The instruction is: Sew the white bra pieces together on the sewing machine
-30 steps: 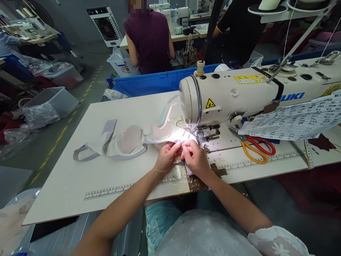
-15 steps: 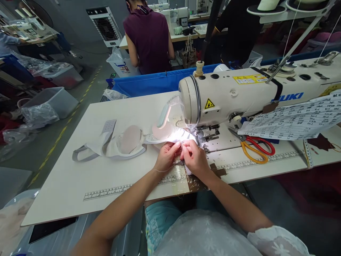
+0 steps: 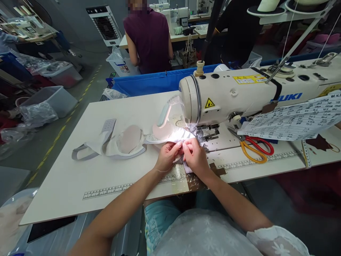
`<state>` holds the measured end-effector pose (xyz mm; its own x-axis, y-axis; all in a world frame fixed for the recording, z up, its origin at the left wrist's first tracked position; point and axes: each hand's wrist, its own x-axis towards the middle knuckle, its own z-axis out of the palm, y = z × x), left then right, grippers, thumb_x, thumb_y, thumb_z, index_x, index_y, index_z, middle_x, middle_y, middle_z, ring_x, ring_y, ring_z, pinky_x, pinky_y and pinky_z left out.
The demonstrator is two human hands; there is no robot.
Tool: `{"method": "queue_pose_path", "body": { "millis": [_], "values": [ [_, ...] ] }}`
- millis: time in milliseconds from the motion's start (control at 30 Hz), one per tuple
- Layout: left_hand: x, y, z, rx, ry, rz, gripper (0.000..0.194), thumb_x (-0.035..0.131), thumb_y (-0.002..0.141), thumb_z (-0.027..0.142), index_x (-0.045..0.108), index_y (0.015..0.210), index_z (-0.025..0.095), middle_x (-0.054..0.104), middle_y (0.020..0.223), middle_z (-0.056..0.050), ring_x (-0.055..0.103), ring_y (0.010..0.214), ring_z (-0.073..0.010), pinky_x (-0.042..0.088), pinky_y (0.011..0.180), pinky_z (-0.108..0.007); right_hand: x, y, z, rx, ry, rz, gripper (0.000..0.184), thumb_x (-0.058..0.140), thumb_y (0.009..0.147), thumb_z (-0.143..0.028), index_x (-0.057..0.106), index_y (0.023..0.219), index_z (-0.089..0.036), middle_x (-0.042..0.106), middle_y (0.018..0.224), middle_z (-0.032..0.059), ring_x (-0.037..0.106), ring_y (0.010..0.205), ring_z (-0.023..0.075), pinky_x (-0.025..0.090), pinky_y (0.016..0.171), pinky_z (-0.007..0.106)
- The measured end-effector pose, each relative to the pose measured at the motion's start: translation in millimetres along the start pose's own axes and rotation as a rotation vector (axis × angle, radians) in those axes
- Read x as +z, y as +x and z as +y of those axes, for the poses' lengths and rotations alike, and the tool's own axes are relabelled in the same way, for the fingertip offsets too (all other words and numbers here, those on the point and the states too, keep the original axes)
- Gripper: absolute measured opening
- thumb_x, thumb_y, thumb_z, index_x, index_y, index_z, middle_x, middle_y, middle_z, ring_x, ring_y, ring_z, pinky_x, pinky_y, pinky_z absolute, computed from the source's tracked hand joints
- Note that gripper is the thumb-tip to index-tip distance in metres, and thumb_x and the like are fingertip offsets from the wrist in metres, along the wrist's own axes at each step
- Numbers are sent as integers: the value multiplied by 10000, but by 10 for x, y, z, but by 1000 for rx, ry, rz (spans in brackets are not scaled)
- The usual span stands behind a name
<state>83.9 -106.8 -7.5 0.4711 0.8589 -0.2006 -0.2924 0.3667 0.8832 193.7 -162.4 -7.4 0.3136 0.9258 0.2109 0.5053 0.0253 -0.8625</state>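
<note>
A pale bra [image 3: 133,140] lies across the white table, its band and strap stretched out to the left. Its right end reaches under the lit head of the sewing machine [image 3: 213,96]. My left hand [image 3: 168,156] pinches the bra's near edge just in front of the needle area. Close against it, my right hand [image 3: 195,156] pinches the same edge, fingertips nearly touching the left ones. What lies exactly between the fingertips is too small to make out. A pale end of fabric hangs below the right hand.
Scissors [image 3: 257,147] with red and orange handles lie right of the machine bed. A handwritten sheet [image 3: 295,119] leans before the machine. Ruler tape [image 3: 106,191] runs along the table's front. Beyond a blue cloth [image 3: 149,84] sits a person in a purple top [image 3: 149,39].
Both hands stay at the bra's edge, with only a slight shift of the right fingers. The bra lies as before; the whole view has moved a little.
</note>
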Motion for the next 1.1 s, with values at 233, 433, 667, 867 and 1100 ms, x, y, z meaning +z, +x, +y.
{"method": "queue_pose_path", "body": {
  "millis": [233, 433, 667, 867, 1100],
  "values": [
    [-77, 37, -31, 19, 60, 9, 275, 748, 724, 365, 647, 730, 109, 613, 637, -14, 566, 583, -94, 444, 551, -195, -20, -19, -15, -7, 16, 13, 129, 455, 865, -233, 458, 993, -219, 652, 630, -23, 658, 650, 179, 490, 622, 276],
    [-103, 5, -54, 121, 213, -78, 256, 678, 797, 355, 656, 735, 107, 637, 678, -29, 593, 641, -121, 490, 655, -246, -51, -16, -10, -61, -16, 41, 92, 448, 897, -243, 458, 981, -210, 645, 664, -14, 620, 589, 162, 479, 624, 280],
    [-112, 8, -22, 100, 166, -70, 245, 688, 781, 356, 659, 769, 113, 643, 694, -29, 613, 665, -144, 503, 690, -285, -201, -64, -43, -213, -363, 281, 191, 474, 922, -339, 617, 945, -215, 640, 958, 42, 558, 632, 118, 390, 559, 238],
    [-89, -42, 24, 158, 321, -118, 273, 678, 779, 371, 658, 739, 102, 634, 655, -29, 579, 624, -141, 462, 618, -261, -186, 99, 25, -48, -20, 94, 229, 547, 859, -376, 620, 735, -198, 564, 770, -9, 431, 515, 87, 385, 530, 239],
    [-81, -34, 13, 57, 219, -170, 287, 696, 763, 392, 632, 706, 118, 674, 682, -46, 633, 665, -158, 490, 674, -280, -160, 89, 8, -90, 156, 208, 177, 539, 856, -302, 545, 712, -200, 531, 742, -14, 472, 596, 108, 416, 586, 247]
  ]
}}
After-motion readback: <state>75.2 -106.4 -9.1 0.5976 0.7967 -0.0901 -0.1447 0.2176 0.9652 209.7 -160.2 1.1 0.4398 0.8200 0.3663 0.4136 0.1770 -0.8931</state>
